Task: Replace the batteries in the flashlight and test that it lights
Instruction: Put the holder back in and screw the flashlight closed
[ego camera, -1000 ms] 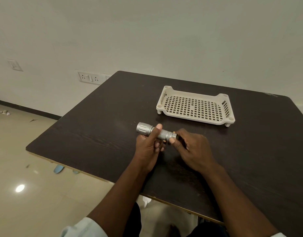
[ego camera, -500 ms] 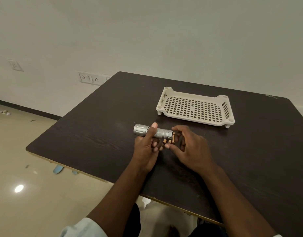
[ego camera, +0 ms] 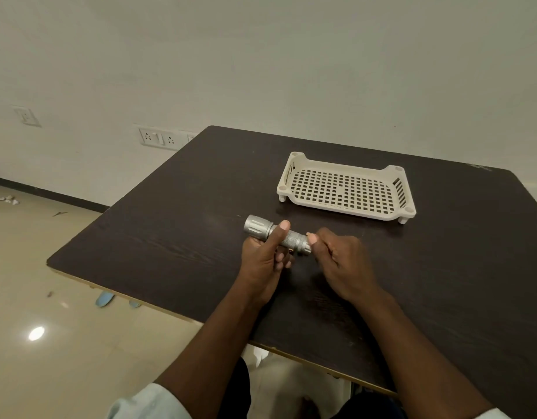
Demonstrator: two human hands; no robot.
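Where the dark wood-grain desk [ego camera: 176, 237] stands against a plain white wall [ego camera: 261, 55] with sockets [ego camera: 158, 138], a silver flashlight [ego camera: 276, 235] is gripped above it by the left hand [ego camera: 265, 258], its tail pinched by the right hand [ego camera: 343, 264]; a perforated cream tray [ego camera: 346, 189] sits beyond, over glossy beige floor [ego camera: 34, 267].

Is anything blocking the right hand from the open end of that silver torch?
Nothing visible does. The right hand is at the tail end of the flashlight, which the left hand grips mid-barrel.
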